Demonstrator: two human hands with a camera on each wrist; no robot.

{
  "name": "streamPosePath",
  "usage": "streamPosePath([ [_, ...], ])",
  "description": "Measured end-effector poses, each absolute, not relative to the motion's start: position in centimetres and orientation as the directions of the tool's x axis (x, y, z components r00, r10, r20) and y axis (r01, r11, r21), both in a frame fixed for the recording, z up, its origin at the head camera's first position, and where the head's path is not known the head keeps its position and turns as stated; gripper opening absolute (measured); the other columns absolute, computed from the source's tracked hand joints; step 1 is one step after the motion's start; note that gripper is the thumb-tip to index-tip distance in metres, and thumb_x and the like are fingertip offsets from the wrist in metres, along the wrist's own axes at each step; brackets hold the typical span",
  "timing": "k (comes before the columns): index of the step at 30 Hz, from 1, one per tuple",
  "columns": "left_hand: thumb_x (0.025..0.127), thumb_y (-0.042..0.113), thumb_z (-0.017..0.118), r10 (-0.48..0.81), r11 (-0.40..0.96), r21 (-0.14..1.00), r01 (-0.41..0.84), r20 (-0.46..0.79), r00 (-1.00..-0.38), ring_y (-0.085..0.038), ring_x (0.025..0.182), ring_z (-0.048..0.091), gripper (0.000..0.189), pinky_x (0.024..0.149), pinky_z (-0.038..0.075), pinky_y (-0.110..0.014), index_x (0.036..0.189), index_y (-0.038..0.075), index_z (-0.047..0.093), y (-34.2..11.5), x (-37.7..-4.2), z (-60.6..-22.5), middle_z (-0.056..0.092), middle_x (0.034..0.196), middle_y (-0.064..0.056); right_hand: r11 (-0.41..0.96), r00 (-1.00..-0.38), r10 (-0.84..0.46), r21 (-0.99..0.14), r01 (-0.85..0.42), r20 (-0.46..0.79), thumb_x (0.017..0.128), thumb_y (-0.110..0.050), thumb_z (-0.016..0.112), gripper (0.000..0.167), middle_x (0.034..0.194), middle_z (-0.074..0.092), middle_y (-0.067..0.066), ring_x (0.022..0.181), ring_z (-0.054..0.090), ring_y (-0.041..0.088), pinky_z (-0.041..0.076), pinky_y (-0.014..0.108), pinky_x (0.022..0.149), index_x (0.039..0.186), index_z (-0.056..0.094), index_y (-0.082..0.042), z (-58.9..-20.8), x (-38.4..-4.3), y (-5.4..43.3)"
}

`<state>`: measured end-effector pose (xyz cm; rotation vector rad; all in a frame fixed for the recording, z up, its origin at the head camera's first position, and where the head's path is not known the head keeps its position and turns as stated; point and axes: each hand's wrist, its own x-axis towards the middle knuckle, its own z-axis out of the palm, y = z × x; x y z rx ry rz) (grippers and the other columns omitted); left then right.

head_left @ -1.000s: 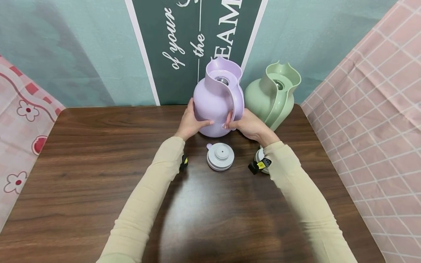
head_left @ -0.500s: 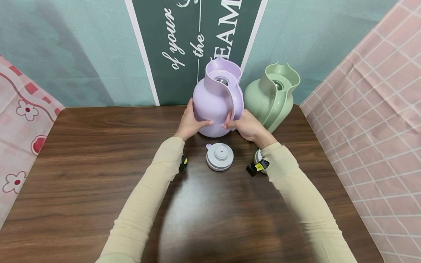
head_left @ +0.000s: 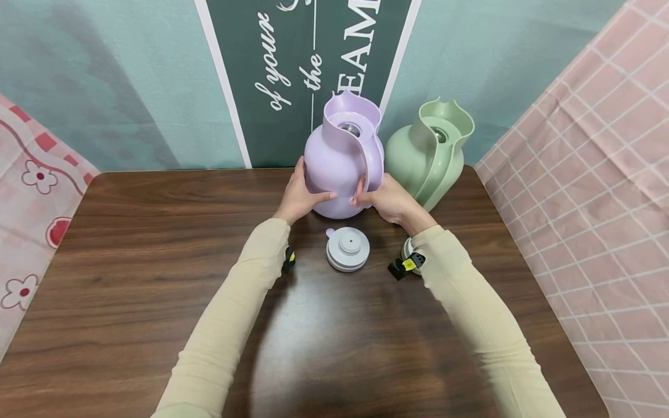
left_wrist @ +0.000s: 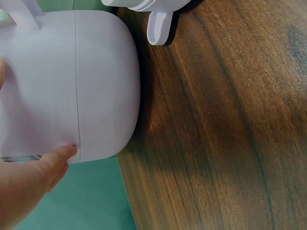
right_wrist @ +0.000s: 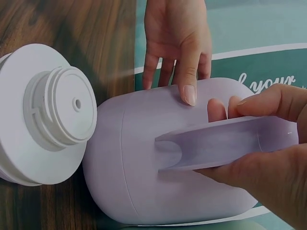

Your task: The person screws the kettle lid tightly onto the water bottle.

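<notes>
A lilac thermos jug (head_left: 340, 162) stands upright at the back of the table, its top uncovered and the metal mouth of its liner showing. My left hand (head_left: 299, 196) holds its left side, thumb across the front and fingers round the side. In the right wrist view, the fingers of my right hand (right_wrist: 283, 120) curl round the jug's handle (right_wrist: 216, 141). In front of the jug lies a round white stopper lid (head_left: 347, 251) with a lilac tab.
A green thermos jug (head_left: 410, 154), also uncovered, stands right of the lilac one. A second white lid (head_left: 407, 248) is partly hidden by my right wrist and its camera. A wall cloth (head_left: 157, 87) hangs behind the table (head_left: 172, 244); a pink checked cloth (head_left: 590, 191) borders the right.
The whole scene has shifted slightly left in the head view. Both hands keep their hold on the lilac jug, which stays in place beside the lid.
</notes>
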<state>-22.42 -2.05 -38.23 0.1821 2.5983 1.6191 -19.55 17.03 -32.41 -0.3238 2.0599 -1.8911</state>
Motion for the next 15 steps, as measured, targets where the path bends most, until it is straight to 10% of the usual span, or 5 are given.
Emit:
streamPosePath([
  [15, 0.069, 0.034, 0.079, 0.143, 0.442, 0.894, 0.069, 0.005, -0.99, -0.025, 0.134, 0.018, 0.112, 0.106, 0.02, -0.039, 0.145, 0.007, 0.001, -2.74, -22.03, -38.58, 0.015, 0.149, -0.014, 0.104, -0.915, -0.394, -0.993, 0.055, -0.092, 0.074, 0.02, 0.051, 0.027, 0.06, 0.056, 0.007, 0.06, 0.056, 0.018, 0.044, 0.026, 0.062, 0.059, 0.051, -0.003, -32.43, -19.34, 16.5],
])
